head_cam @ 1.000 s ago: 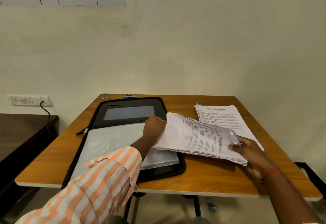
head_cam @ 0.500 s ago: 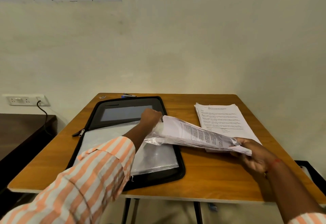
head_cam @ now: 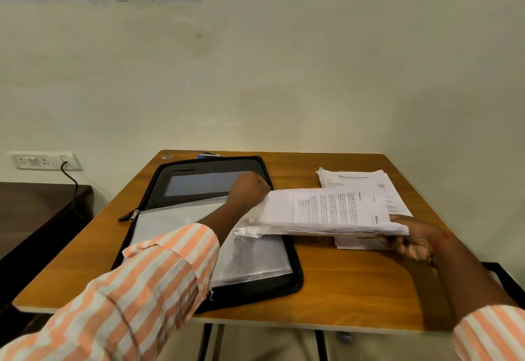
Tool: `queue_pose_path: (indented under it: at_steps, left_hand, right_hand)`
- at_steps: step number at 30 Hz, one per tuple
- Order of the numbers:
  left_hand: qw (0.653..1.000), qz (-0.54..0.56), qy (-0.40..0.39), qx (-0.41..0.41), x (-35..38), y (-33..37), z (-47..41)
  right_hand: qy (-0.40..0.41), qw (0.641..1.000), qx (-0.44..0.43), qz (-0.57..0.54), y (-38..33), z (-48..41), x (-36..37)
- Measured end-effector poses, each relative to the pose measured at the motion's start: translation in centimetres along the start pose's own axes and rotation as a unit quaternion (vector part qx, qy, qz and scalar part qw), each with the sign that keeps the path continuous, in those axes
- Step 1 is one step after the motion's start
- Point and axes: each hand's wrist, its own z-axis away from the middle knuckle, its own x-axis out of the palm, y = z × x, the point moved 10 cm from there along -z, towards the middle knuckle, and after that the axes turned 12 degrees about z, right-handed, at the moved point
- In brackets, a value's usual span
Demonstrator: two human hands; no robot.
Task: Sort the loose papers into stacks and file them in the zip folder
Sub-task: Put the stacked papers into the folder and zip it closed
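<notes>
- Head view: on my feed the left hand is curled into a fist over the open zip folder. It sits at the raised edge of a clear plastic sleeve. It appears to pinch that plastic, though its fingertips are hidden from me.
- The right hand grips the right end of the paper stack, with the thumb on top and the fingers curled beneath.
- That stack is held off the table, roughly level and printed side up. It reaches from the folder's right edge out over bare wood, and its left end meets the crumpled plastic beside the left hand.
- The folder lies flat and unzipped on the left half of the table. The sleeve is spread across its near half, and the far half is a dark panel with a grey window.
- Its zipper pull sticks out on the left side.
- A second pile of printed sheets rests on the table beyond the held stack, toward the far right corner. Its near end shows underneath the stack.
- A small blue object lies at the table's far edge, just behind the folder. I cannot make out what it is.
- On the wall to the left I see a wall socket with a black cable plugged in, above a dark side table.
</notes>
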Motion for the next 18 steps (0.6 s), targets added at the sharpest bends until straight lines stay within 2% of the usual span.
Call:
queue_pose_path:
  at_steps: [2, 5, 7, 12, 16, 18]
  left_hand:
    - [0.999, -0.023, -0.015, 0.023, 0.3, 0.2, 1.2]
    - [0.997, -0.039, -0.042, 0.045, 0.3, 0.4, 4.0]
    - [0.995, -0.063, -0.062, 0.049, 0.5, 0.0, 6.2]
    - [0.965, -0.203, -0.124, 0.109, 1.5, -2.1, 12.1]
    - [0.958, -0.216, -0.157, 0.103, 2.5, -3.6, 13.4]
    - [0.958, -0.215, -0.161, 0.105, 3.0, -3.5, 13.8]
  right_hand:
    - [-0.013, 1.000, 0.001, 0.017, -0.2, -0.5, 0.5]
    - [-0.015, 0.993, -0.024, 0.111, -1.2, -0.7, 0.9]
    - [0.007, 0.987, -0.049, 0.152, -1.9, -0.9, 0.6]
    - [0.071, 0.980, -0.102, 0.155, -2.4, -0.7, -0.1]
    - [0.093, 0.956, -0.095, 0.261, -1.1, -0.7, -0.8]
    - [0.121, 0.948, -0.122, 0.269, -1.5, -0.1, -1.0]
